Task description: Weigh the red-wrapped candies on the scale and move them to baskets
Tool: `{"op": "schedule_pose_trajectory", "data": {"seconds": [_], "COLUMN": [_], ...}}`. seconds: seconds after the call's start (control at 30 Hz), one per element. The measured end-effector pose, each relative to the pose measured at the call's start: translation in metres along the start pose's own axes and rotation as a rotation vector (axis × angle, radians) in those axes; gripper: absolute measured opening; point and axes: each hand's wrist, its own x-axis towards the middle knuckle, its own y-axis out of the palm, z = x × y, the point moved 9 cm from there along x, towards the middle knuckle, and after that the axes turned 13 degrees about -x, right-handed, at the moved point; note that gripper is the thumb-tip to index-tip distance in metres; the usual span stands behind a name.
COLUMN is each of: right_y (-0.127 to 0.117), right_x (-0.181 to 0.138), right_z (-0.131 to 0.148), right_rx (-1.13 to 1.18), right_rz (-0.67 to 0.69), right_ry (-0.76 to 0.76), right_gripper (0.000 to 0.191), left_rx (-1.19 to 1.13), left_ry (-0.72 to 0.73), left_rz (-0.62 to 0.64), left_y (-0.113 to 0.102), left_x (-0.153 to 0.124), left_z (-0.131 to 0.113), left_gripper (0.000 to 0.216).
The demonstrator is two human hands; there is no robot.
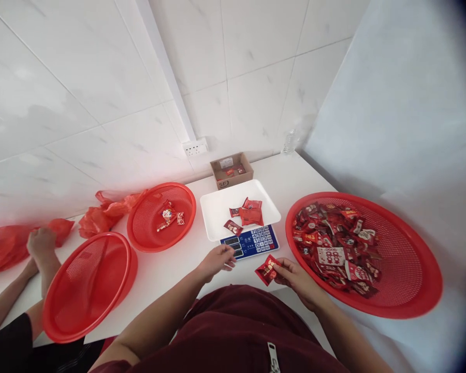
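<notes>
My right hand [297,280] pinches a red snack packet [267,269] with gold print, just in front of the scale's keypad. My left hand [217,261] hovers at the left edge of the blue scale [252,242]; its fingers are loosely bent and apart, with nothing visible in them. On the scale's white tray [217,212] lie several red packets [251,216] and a darker one [233,227]. To the right stands a large red basket [415,280] holding a heap of mixed red-wrapped snacks [330,238].
A red basket [137,225] at the left holds a few packets. Nearer is another red basket [89,290]. A cardboard box [233,176] and a clear bottle [289,142] stand by the wall. Another person's hand [42,243] is beside red plastic bags [8,246].
</notes>
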Motion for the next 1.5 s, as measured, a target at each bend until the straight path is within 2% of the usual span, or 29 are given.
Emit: {"op": "schedule_pose_trajectory", "data": {"seconds": [0.1,0.23,0.33,0.47,0.6,0.67,0.77,0.93,1.0,1.07,1.23,1.37,1.5], "right_y": [0.004,0.013,0.02,0.026,0.035,0.03,-0.003,-0.084,-0.102,-0.109,-0.106,-0.106,-0.107], "right_x": [-0.002,-0.004,-0.006,-0.012,-0.018,-0.018,-0.015,-0.025,-0.028,-0.027,-0.021,-0.019,-0.018], "right_z": [0.002,0.012,0.02,0.029,0.033,0.036,0.042,0.054,0.051,0.046,0.037,0.037,0.037], "right_rx": [-0.017,-0.061,-0.084,-0.047,0.017,-0.01,-0.102,-0.383,-0.447,-0.467,-0.483,-0.484,-0.459], "right_rz": [0.001,0.053,0.091,0.113,0.181,0.148,-0.077,-0.667,-0.79,-0.818,-0.788,-0.785,-0.773], "right_ry": [-0.005,-0.028,-0.043,-0.066,-0.092,-0.123,-0.168,-0.22,-0.21,-0.199,-0.214,-0.221,-0.21], "right_gripper": [0.039,0.042,0.041,0.041,0.041,0.04,0.043,0.048,0.049,0.047,0.048,0.046,0.045], "left_rx": [0.207,0.332,0.304,0.288,0.354,0.404,0.487,0.593,0.63,0.665,0.675,0.635,0.655], "left_ry": [-0.075,0.017,0.056,0.091,0.134,0.158,0.247,0.454,0.522,0.549,0.519,0.527,0.612], "left_rz": [0.184,0.342,0.373,0.328,0.366,0.373,0.262,-0.131,-0.178,-0.144,-0.081,-0.141,-0.22], "left_y": [0.023,0.045,0.053,0.057,0.066,0.067,0.055,0.005,-0.004,-0.003,0.01,0.013,0.011], "left_x": [-0.009,-0.017,-0.017,-0.012,-0.01,-0.008,-0.001,0.011,0.014,0.02,0.04,0.052,0.056], "left_z": [0.023,0.022,0.017,0.013,0.015,0.015,-0.001,-0.056,-0.074,-0.083,-0.086,-0.094,-0.109], "left_gripper": [0.031,0.028,0.029,0.029,0.028,0.026,0.023,0.022,0.026,0.029,0.028,0.027,0.034]}}
